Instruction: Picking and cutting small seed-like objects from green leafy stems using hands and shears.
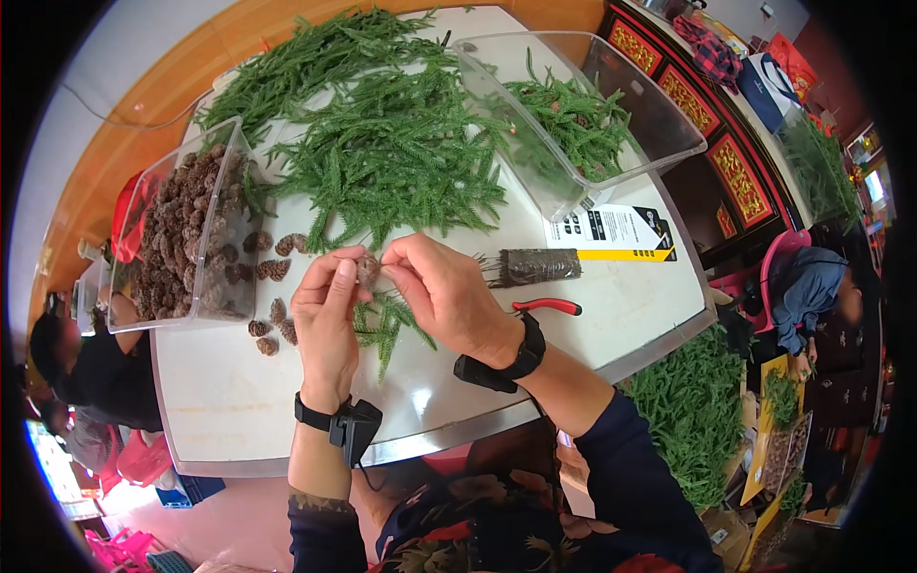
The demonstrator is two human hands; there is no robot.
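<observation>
Over the middle of the white table, my left hand (328, 304) pinches a small brown pine cone (368, 271) between thumb and fingers. My right hand (441, 298) is closed just beside the cone, thumb against forefinger; whatever lies in that pinch is too small to make out. Under both hands lies a green artificial pine sprig (384, 336), partly covered by them. Several loose pine cones (274, 269) are scattered left of my left hand. To the right of my right hand are a bundle of dark wires (540, 265) and red-handled pliers (549, 306).
A clear bin of pine cones (177, 239) stands at the table's left. Green sprigs (392, 153) are heaped across the far side. Another clear bin (659, 151) with sprigs sits far right, near a printed card (611, 227). Other people (807, 296) sit at both sides.
</observation>
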